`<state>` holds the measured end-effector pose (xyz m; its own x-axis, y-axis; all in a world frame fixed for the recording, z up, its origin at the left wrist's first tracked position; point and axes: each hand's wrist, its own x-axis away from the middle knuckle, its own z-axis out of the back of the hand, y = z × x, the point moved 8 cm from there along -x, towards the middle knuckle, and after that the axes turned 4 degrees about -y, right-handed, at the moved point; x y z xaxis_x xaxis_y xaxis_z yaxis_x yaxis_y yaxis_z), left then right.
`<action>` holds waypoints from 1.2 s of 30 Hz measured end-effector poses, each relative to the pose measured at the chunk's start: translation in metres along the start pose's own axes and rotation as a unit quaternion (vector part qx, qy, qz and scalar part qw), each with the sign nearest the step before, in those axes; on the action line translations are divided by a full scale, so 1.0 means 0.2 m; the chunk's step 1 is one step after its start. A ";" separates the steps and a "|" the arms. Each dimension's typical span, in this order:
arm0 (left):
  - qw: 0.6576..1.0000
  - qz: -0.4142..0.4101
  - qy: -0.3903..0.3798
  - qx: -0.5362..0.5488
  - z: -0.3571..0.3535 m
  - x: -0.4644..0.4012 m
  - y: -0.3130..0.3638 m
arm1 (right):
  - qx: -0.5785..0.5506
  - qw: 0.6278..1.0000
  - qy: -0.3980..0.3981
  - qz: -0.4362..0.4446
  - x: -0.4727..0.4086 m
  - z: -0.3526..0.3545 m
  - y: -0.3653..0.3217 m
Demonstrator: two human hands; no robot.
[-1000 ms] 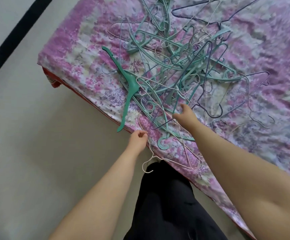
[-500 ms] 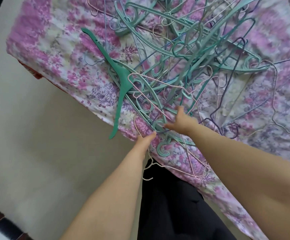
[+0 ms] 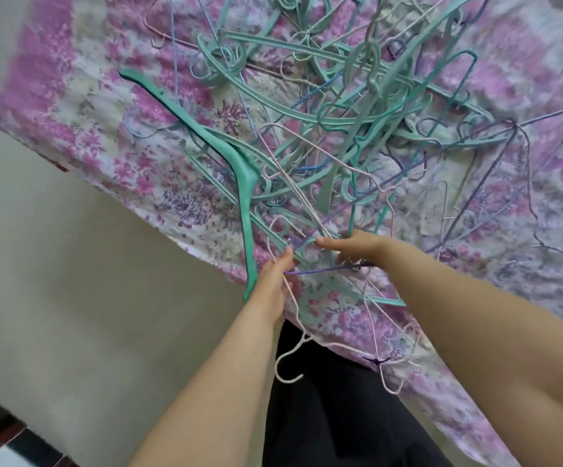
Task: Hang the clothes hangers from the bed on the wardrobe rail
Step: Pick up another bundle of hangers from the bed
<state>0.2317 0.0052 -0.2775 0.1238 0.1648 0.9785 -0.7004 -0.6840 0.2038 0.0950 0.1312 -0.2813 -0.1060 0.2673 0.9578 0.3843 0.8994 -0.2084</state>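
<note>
A tangled heap of hangers [image 3: 357, 129], teal plastic and thin pink, purple and blue wire, lies on the bed's pink floral sheet [image 3: 71, 106]. A thick teal hanger [image 3: 239, 170] sticks out over the near edge. My left hand [image 3: 273, 284] is at the bed's edge and holds a pale pink wire hanger [image 3: 290, 362] whose hook dangles below. My right hand [image 3: 354, 246] reaches into the pile's near side, fingers around several wires, a purple wire hanger [image 3: 327, 268] among them. The wardrobe rail is out of view.
Pale floor [image 3: 71, 315] lies left of the bed, with a dark strip at the bottom left corner. My black-clad legs [image 3: 334, 416] stand against the bed's near edge. The sheet stretches bare to the right of the heap.
The view has closed in on the pile. My left hand has moved up from below the edge to the wires. My right hand has pulled slightly nearer, now gripping wires at the pile's near side.
</note>
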 end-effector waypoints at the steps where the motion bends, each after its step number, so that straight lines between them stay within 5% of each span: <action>1: 1.000 -0.006 -0.012 -0.001 -0.02 0.02 0.03 | 0.013 1.000 -0.005 -0.001 0.00 0.01 0.01; 8: 0.997 -0.051 -0.058 -0.001 -0.19 0.20 0.17 | -0.018 0.998 0.056 0.022 0.19 0.00 -0.02; 15: 0.967 -0.183 0.066 -0.166 -0.12 0.48 0.28 | 0.044 0.992 0.111 0.038 0.49 -0.05 -0.10; 23: 0.941 -0.284 0.107 -0.148 -0.03 0.90 0.41 | 0.026 0.988 0.127 0.081 0.78 -0.21 -0.17; 27: 0.935 -0.316 0.116 -0.109 0.05 1.09 0.49 | 0.078 0.975 0.161 0.135 0.94 -0.23 -0.26; 36: 0.876 -0.454 0.084 -0.136 0.00 1.63 0.73 | -0.002 0.952 0.128 0.279 1.37 -0.32 -0.47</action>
<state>0.1694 -0.0411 0.0717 0.6278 0.6720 0.3927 -0.5107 -0.0251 0.8594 0.0880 0.0980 0.0132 0.3424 0.6088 0.7157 0.3188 0.6413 -0.6980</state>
